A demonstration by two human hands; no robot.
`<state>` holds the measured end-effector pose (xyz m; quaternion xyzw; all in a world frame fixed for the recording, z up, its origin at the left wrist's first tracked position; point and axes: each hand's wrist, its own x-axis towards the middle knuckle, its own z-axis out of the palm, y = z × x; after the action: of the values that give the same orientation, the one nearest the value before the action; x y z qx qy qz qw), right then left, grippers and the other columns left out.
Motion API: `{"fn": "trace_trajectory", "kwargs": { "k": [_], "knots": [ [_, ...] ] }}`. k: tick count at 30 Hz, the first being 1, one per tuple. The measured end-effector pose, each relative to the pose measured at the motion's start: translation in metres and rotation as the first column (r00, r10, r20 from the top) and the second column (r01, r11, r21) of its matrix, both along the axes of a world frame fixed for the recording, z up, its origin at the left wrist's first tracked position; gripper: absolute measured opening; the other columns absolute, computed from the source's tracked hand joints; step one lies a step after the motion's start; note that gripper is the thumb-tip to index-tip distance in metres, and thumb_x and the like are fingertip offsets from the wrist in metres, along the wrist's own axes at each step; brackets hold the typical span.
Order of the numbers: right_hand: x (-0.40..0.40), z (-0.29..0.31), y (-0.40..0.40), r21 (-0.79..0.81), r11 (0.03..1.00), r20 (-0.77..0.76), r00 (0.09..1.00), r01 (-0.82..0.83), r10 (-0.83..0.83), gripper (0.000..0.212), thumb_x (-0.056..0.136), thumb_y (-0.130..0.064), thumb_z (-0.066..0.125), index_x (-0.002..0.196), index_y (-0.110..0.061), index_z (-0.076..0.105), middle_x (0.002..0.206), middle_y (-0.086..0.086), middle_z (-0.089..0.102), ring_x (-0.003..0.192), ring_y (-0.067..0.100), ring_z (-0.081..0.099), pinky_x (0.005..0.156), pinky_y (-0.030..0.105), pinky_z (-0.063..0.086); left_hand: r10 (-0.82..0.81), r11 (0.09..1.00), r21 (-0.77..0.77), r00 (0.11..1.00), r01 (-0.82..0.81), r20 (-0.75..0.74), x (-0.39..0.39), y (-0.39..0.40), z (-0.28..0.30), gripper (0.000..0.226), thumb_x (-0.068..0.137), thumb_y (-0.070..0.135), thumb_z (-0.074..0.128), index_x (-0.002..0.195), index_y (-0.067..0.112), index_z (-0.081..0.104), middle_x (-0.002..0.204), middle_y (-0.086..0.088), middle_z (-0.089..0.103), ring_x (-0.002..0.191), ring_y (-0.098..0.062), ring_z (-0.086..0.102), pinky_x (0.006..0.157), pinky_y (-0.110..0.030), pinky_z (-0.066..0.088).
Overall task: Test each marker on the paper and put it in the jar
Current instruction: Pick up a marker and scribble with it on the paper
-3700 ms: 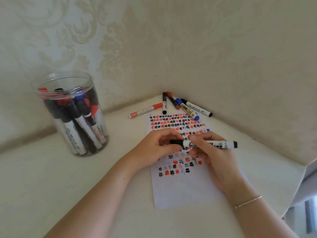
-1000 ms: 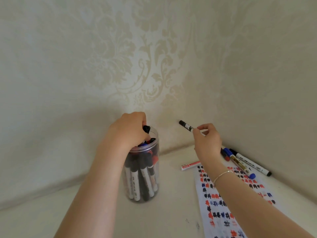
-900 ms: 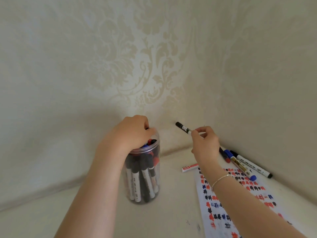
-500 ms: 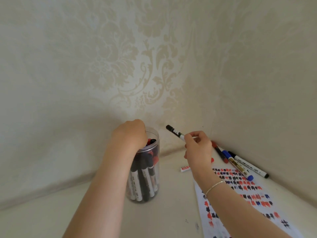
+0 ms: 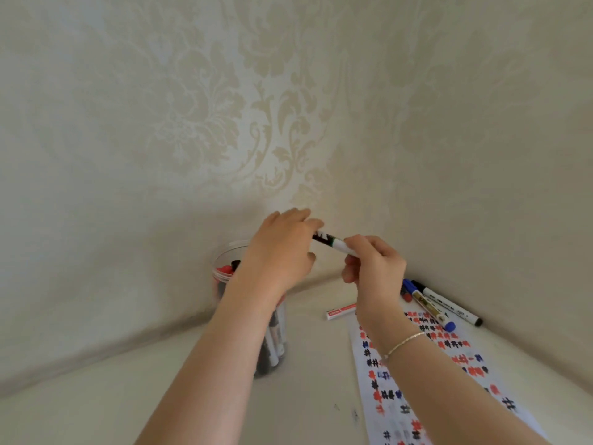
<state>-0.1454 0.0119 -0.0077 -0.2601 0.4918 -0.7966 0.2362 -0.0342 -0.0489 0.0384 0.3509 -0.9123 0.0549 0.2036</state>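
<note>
The marker (image 5: 333, 245) is held in the air between both hands: the right hand (image 5: 373, 271) pinches its white barrel, the left hand (image 5: 282, 248) grips its black cap end, above the jar (image 5: 229, 268) and beside the paper (image 5: 449, 374).

Jar (image 5: 224, 268) stands left of the paper (image 5: 449, 364); loose markers (image 5: 444, 305) lie behind it.
</note>
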Motion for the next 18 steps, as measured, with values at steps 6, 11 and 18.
{"fn": "trace_trajectory", "kwargs": {
  "k": [6, 11, 18],
  "knots": [
    [-0.023, 0.013, 0.020, -0.193, 0.963, 0.299, 0.923, -0.189, 0.241, 0.031, 0.081, -0.017, 0.069, 0.063, -0.014, 0.044, 0.051, -0.002, 0.035, 0.038, 0.011, 0.030, 0.038, 0.022, 0.028, -0.210, 0.965, 0.115, 0.959, 0.234, -0.189, -0.027, 0.034, -0.013, 0.024, 0.096, 0.038, 0.048, 0.107, 0.022, 0.062, 0.093, 0.000, 0.062, 0.089, -0.024, 0.060, 0.084, -0.040, 0.048],
    [-0.047, -0.008, 0.044, 0.163, 0.863, 0.111, 0.878, -0.478, 0.466, 0.034, 0.083, -0.025, 0.068, 0.061, -0.014, 0.044, 0.045, -0.002, 0.036, 0.041, 0.013, 0.029, 0.052, 0.028, 0.029, -0.291, 0.844, 0.356, 0.900, 0.401, -0.325, -0.040, 0.050, -0.042, 0.032, 0.096, 0.043, 0.045, 0.117, 0.024, 0.060, 0.098, 0.005, 0.069, 0.085, -0.011, 0.065, 0.078, -0.032, 0.052],
    [-0.065, -0.038, 0.080, 0.312, 0.923, 0.162, 0.970, -0.226, 0.183, 0.023, 0.081, -0.011, 0.070, 0.076, -0.011, 0.048, 0.050, 0.000, 0.048, 0.041, 0.013, 0.044, 0.043, 0.026, 0.040, -0.299, 0.598, 0.651, 0.884, 0.467, -0.359, -0.052, 0.079, -0.095, 0.041, 0.098, 0.047, 0.040, 0.085, 0.013, 0.059, 0.061, 0.004, 0.044, 0.053, -0.011, 0.046, 0.064, -0.040, 0.053]
  ]
}}
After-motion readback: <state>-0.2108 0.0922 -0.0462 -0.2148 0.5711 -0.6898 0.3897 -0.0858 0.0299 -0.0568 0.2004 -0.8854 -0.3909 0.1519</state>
